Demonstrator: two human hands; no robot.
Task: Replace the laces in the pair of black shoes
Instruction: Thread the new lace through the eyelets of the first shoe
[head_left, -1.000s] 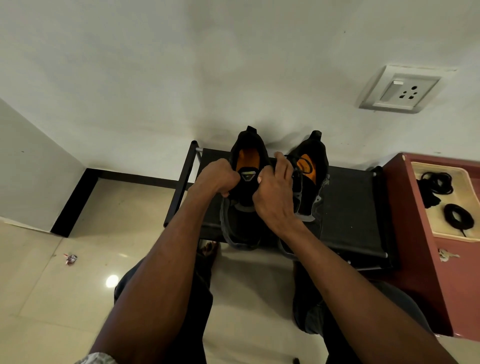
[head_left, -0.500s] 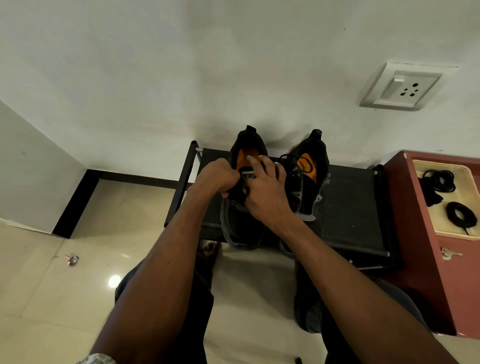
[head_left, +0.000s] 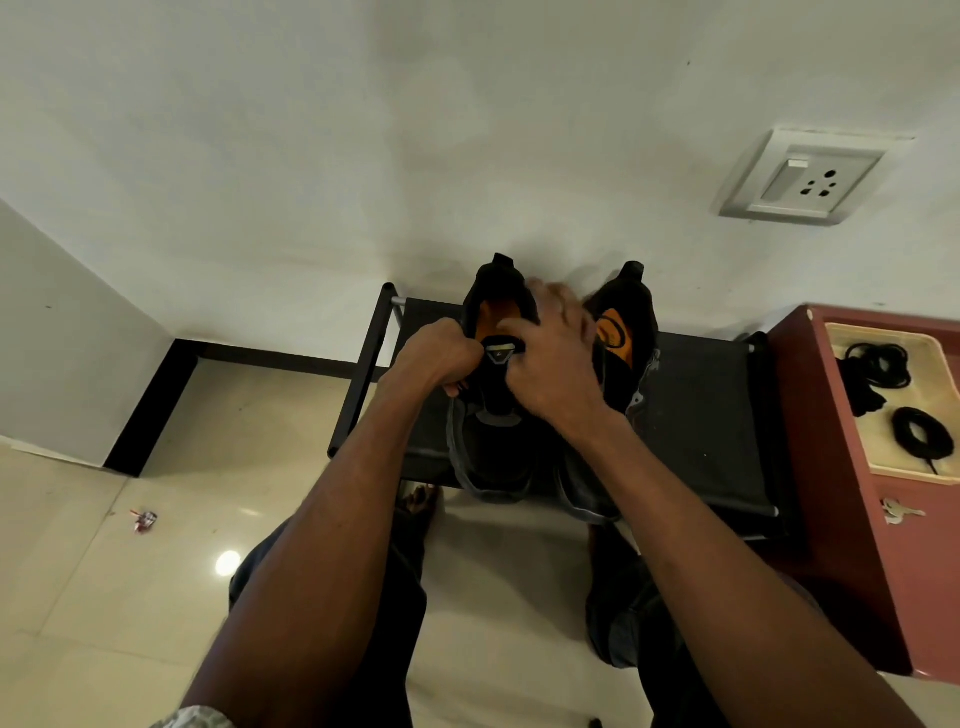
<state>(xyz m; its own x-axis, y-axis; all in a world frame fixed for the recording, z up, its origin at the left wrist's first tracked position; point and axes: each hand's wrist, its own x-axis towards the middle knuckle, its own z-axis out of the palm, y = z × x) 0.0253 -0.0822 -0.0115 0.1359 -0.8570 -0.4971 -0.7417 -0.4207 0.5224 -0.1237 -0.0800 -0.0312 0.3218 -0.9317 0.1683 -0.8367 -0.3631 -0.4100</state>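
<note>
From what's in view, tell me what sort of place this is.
Probably a home, by a wall: a low black shoe rack on glossy floor tiles, a wall socket, and a red cabinet with keys.

A wall socket (head_left: 802, 179), keys (head_left: 897, 512) on a red cabinet (head_left: 841, 493).

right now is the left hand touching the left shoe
Touching. The head view shows the left hand curled against the collar edge of the left shoe, with no gap visible.

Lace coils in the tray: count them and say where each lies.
2. One loose coil lies at the tray's far end, a tighter coil nearer its front edge. The tray's right side is cut off, so more may be hidden.
</note>
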